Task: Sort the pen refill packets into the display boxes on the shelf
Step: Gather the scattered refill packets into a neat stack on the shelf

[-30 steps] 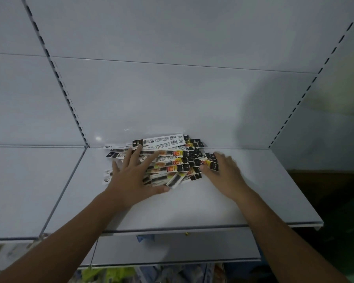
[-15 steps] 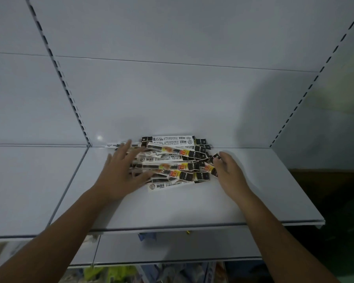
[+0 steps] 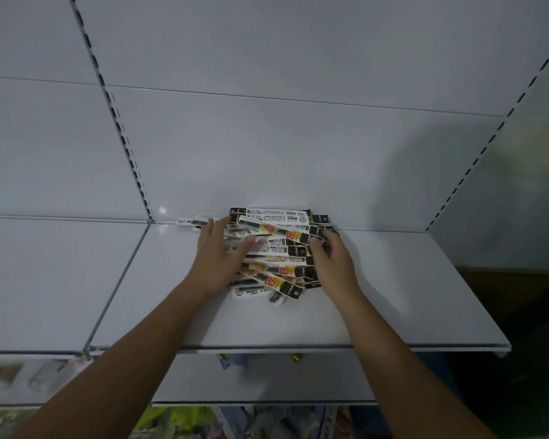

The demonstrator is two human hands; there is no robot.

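A loose pile of pen refill packets (image 3: pixel 276 245), long white and black strips with orange labels, lies at the back middle of the white shelf (image 3: pixel 393 305). My left hand (image 3: pixel 217 258) rests flat on the pile's left end with straight, spread fingers. My right hand (image 3: pixel 333 264) is against the pile's right end, its fingers curled around the packet ends there. The hands cover parts of the pile. No display box is in view.
The shelf's white back panel (image 3: pixel 267 147) rises just behind the pile, with slotted uprights (image 3: pixel 124 137) at left and right. A neighbouring shelf (image 3: pixel 54 280) lies to the left. Lower shelves (image 3: pixel 267 378) below hold blurred coloured goods.
Both hands have moved inward and squeezed the pile narrower. The packets have bunched up toward the back wall. My right hand's fingers have curled around the packet ends.
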